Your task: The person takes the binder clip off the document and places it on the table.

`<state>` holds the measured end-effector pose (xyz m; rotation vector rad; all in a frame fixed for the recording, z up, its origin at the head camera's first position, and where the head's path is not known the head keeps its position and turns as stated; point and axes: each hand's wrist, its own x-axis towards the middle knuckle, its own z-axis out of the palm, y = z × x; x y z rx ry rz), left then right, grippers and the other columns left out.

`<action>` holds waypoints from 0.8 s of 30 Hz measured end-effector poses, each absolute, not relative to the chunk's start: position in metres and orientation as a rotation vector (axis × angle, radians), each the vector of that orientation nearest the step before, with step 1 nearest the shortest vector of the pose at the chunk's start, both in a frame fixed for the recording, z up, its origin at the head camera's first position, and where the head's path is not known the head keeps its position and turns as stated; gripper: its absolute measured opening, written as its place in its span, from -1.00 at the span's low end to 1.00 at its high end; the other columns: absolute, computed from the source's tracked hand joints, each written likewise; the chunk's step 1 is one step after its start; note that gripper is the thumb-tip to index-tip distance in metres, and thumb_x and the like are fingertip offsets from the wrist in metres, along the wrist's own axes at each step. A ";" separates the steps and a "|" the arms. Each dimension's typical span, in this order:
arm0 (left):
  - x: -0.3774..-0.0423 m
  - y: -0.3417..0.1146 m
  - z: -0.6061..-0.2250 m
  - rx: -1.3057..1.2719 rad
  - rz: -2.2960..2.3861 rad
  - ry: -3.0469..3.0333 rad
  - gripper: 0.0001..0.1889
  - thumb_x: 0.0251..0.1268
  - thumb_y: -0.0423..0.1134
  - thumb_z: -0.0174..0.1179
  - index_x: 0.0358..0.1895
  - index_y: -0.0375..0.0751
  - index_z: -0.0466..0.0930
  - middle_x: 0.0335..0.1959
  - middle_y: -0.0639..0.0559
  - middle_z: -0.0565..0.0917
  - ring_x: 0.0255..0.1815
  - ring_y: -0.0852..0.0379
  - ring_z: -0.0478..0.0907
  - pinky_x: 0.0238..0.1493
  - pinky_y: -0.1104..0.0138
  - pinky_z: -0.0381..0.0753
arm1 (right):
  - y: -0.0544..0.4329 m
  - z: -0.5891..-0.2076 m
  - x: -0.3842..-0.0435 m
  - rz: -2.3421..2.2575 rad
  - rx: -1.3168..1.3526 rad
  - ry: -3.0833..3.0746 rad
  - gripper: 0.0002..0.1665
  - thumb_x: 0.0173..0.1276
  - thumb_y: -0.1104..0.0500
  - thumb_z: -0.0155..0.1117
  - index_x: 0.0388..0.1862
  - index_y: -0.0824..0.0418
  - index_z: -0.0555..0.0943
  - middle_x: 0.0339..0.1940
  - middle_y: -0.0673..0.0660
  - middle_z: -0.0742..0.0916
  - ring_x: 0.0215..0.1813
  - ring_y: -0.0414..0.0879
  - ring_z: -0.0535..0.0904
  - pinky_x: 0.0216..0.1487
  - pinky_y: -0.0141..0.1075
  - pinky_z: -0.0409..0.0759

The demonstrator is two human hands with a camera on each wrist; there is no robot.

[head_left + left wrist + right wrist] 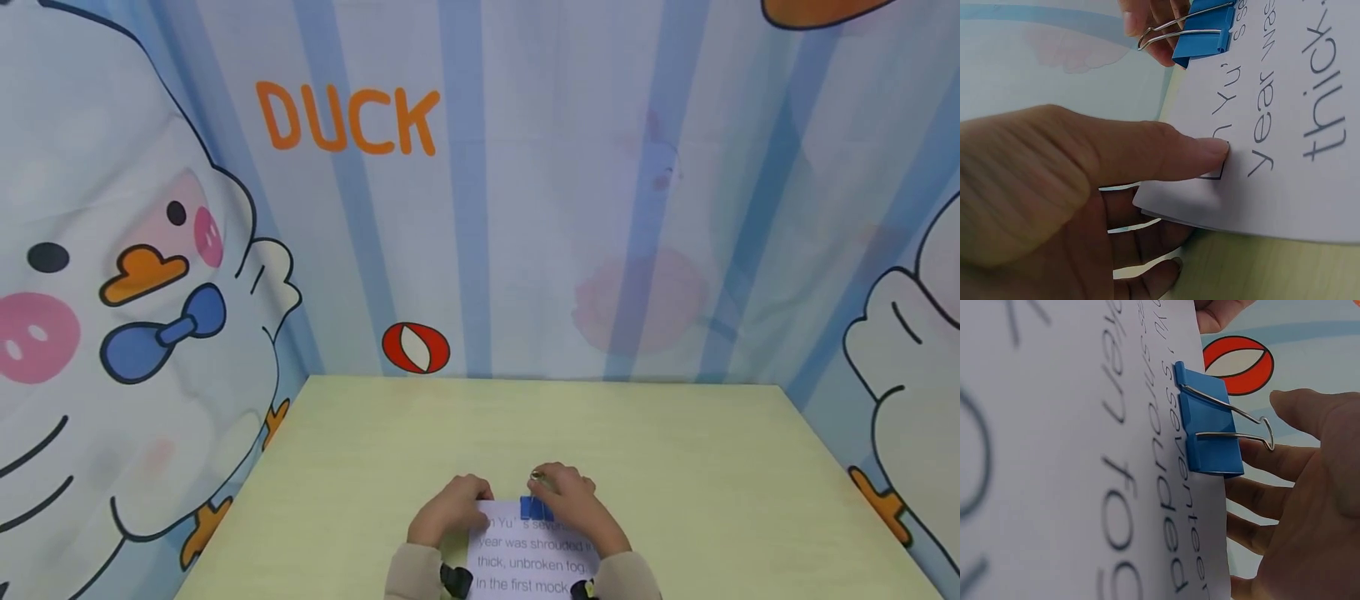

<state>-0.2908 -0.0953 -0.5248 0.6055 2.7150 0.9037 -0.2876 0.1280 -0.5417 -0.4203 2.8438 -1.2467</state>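
A stack of white printed paper (pixel 517 553) is held up above the table in front of me. My left hand (pixel 450 510) pinches its top left corner; in the left wrist view the thumb lies over the print and the fingers are behind. A blue binder clip (pixel 1210 422) with silver wire handles sits on the top edge. My right hand (pixel 1316 469) is at the clip, its fingers behind the clip and paper. The right thumb stands apart from the wire handles. Whether the hidden fingers touch the back handle, I cannot tell.
A pale yellow table (pixel 360 433) lies under the hands. Behind it hangs a striped blue and white curtain (pixel 517 208) with cartoon ducks and a red and white ball (pixel 416 347). Dark bands with cameras (pixel 456 581) sit at both wrists.
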 end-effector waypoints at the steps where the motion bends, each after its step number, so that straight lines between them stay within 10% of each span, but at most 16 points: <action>1: -0.291 -0.094 -0.525 0.602 0.902 2.713 -0.81 -0.05 -0.53 0.35 -0.33 -0.25 0.65 -0.43 0.09 0.60 -0.40 0.18 0.45 -0.23 0.27 0.50 | 0.129 -0.542 -0.288 -1.244 -0.427 2.851 -0.62 0.52 0.05 0.18 0.12 0.29 0.65 0.11 0.23 0.69 0.21 0.28 0.50 0.20 0.36 0.18; 24: -0.291 -0.094 -0.531 0.578 0.914 2.730 -0.79 -0.02 -0.54 0.34 -0.35 -0.17 0.61 -0.42 0.10 0.58 -0.38 0.15 0.43 -0.24 0.25 0.46 | 0.138 -0.538 -0.292 -1.511 -0.500 2.682 -0.72 0.57 0.12 0.13 -0.21 0.22 0.73 -0.19 0.01 0.74 -0.06 -0.03 0.61 0.07 0.02 0.49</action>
